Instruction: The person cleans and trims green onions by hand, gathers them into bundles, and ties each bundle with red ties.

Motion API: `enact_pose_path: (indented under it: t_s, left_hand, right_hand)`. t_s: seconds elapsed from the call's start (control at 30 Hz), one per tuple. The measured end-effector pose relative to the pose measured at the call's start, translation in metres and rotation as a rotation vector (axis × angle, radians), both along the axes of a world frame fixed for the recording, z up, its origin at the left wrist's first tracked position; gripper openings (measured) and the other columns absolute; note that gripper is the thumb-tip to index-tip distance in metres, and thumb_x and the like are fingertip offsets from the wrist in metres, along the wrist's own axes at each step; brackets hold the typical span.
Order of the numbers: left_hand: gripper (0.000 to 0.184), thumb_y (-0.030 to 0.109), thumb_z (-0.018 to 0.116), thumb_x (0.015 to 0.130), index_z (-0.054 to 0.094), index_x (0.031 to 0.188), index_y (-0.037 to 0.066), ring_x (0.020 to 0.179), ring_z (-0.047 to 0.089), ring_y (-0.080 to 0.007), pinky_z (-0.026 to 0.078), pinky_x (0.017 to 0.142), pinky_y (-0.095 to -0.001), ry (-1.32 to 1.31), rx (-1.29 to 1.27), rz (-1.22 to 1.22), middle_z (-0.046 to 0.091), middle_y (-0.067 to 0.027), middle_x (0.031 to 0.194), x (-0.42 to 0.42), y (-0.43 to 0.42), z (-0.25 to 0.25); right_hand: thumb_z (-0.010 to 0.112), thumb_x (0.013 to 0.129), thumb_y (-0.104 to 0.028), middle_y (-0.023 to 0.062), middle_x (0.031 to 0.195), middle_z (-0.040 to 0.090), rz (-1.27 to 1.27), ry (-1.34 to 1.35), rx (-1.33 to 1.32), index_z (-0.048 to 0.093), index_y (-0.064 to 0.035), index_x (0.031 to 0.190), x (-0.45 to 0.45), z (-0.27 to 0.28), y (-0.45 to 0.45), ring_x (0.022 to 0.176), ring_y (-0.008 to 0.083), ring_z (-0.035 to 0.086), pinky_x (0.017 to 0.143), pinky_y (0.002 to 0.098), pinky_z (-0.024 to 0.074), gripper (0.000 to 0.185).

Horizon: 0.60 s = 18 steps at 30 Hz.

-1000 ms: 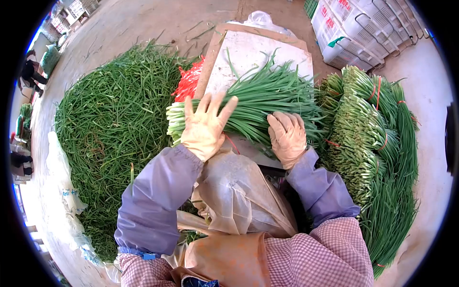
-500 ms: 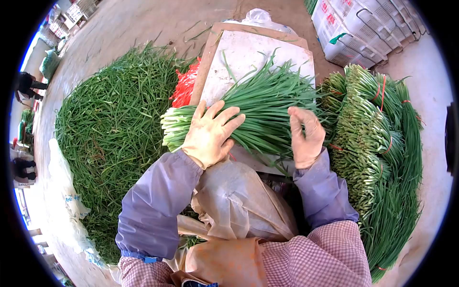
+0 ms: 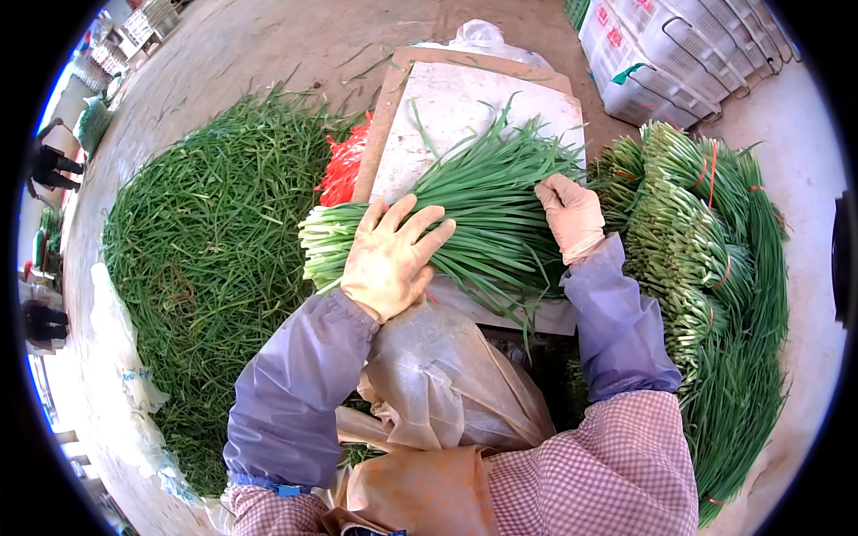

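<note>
A thick bunch of garlic chives [image 3: 487, 214] lies across a white board [image 3: 447, 98], its pale cut stems to the left and its green leaves fanned to the right. Gloved and flat, my left hand [image 3: 393, 259] rests on the bunch near the stem end with its fingers spread. Over the leafy right side, my right hand [image 3: 572, 217], also gloved, is closed with the fingers curled in against the leaves. Whatever may be between those fingertips is hidden.
Loose green leaves form a large heap [image 3: 214, 259] at left. Tied chive bundles [image 3: 679, 259] are stacked at right. Red ties [image 3: 344, 165] lie beside the board. White crates [image 3: 661, 58] stand behind at right, and a person [image 3: 54, 165] is far left.
My right hand has shifted slightly upward, and its fingers have curled from a loose half-open shape into a closed one at the leaves. My left hand stays on the bunch.
</note>
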<state>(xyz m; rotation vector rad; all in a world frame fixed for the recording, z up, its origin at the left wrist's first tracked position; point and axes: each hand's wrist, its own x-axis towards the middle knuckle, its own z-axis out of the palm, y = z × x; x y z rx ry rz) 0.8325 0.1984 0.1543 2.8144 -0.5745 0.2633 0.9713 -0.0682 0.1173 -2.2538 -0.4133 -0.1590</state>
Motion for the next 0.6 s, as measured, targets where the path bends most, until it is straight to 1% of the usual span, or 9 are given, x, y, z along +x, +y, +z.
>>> enact_pose_path:
  t_s: [0.1,0.2,0.27,0.3,0.37,0.43,0.5,0.53,0.6]
  left_hand:
    - [0.067,0.019,0.071,0.069,0.053,0.134,0.017,0.13,0.042,-0.0334,0.03,0.109,-0.0556,-0.016,-0.023,0.001,0.049,-0.0051,0.138,-0.001,0.0,0.0]
    - [0.07,0.017,0.072,0.067,0.053,0.134,0.017,0.129,0.043,-0.034,0.031,0.109,-0.0563,-0.026,-0.039,-0.005,0.05,-0.0058,0.138,-0.002,0.001,-0.003]
    - [0.07,0.017,0.072,0.067,0.053,0.134,0.016,0.129,0.043,-0.0341,0.031,0.109,-0.0562,-0.028,-0.037,-0.005,0.05,-0.0062,0.138,-0.002,0.001,-0.003]
    - [0.07,0.017,0.072,0.067,0.053,0.134,0.016,0.129,0.043,-0.0341,0.031,0.109,-0.0562,-0.028,-0.033,-0.006,0.05,-0.0064,0.138,-0.002,0.001,-0.003]
    - [0.069,0.017,0.072,0.066,0.054,0.133,0.016,0.129,0.043,-0.0341,0.032,0.108,-0.0559,-0.031,-0.037,-0.004,0.05,-0.0066,0.137,-0.001,0.001,-0.003]
    - [0.069,0.017,0.072,0.066,0.054,0.133,0.016,0.129,0.044,-0.0342,0.032,0.108,-0.0556,-0.036,-0.047,-0.002,0.051,-0.0067,0.136,-0.001,0.0,-0.004]
    - [0.069,0.017,0.073,0.065,0.054,0.132,0.016,0.128,0.044,-0.0343,0.033,0.108,-0.0554,-0.043,-0.051,0.0,0.051,-0.0066,0.136,0.0,-0.001,-0.003]
    - [0.07,0.017,0.073,0.065,0.054,0.132,0.016,0.128,0.044,-0.0344,0.033,0.108,-0.0552,-0.048,-0.053,0.001,0.051,-0.0065,0.136,0.0,0.0,-0.003]
    - [0.073,0.017,0.075,0.063,0.054,0.132,0.015,0.128,0.045,-0.0344,0.032,0.108,-0.0548,-0.069,-0.043,-0.015,0.051,-0.0067,0.136,0.0,0.002,-0.008]
  right_hand:
    - [0.066,0.089,-0.017,0.0107,0.066,0.06,-0.018,-0.3,-0.234,0.063,-0.0025,0.089,-0.007,0.003,0.004,0.061,0.0191,0.058,0.06,0.0359,0.0475,0.015]
    - [0.064,0.09,-0.016,0.0067,0.064,0.059,-0.17,-0.336,0.203,0.064,-0.0031,0.09,0.017,-0.027,-0.018,0.056,0.0169,0.055,0.053,0.0343,0.0456,0.013]
    - [0.061,0.091,-0.013,0.0021,0.061,0.055,-0.429,0.175,0.582,0.063,-0.002,0.089,0.012,0.0,-0.03,0.05,0.0114,0.049,0.046,0.0282,0.0398,0.011]
    - [0.058,0.091,-0.011,-0.001,0.059,0.051,-0.441,0.188,0.733,0.063,-0.0011,0.087,-0.002,0.022,-0.023,0.047,0.006,0.042,0.043,0.0218,0.0323,0.011]
    - [0.055,0.093,-0.009,-0.0004,0.057,0.051,-0.199,0.2,0.689,0.062,-0.0032,0.087,-0.032,0.045,-0.014,0.047,0.007,0.043,0.045,0.0207,0.033,0.011]
    - [0.063,0.089,-0.005,0.0029,0.077,0.064,0.27,0.51,0.651,0.064,-0.0057,0.093,-0.075,0.074,0.008,0.065,0.0096,0.059,0.056,0.0248,0.0471,0.004]
    - [0.07,0.082,-0.003,0.0094,0.087,0.067,0.673,-0.024,0.168,0.067,-0.0052,0.097,-0.093,0.083,0.037,0.082,0.0231,0.066,0.074,0.0338,0.0537,0.016]
    - [0.071,0.081,-0.004,0.0118,0.087,0.067,0.663,-0.289,0.016,0.068,-0.0066,0.1,-0.092,0.083,0.047,0.085,0.0287,0.066,0.077,0.036,0.0537,0.02]
    - [0.069,0.083,-0.002,0.0103,0.095,0.07,0.477,-0.334,0.054,0.068,-0.0053,0.097,-0.075,0.074,0.054,0.084,0.0262,0.067,0.077,0.0359,0.0537,0.014]
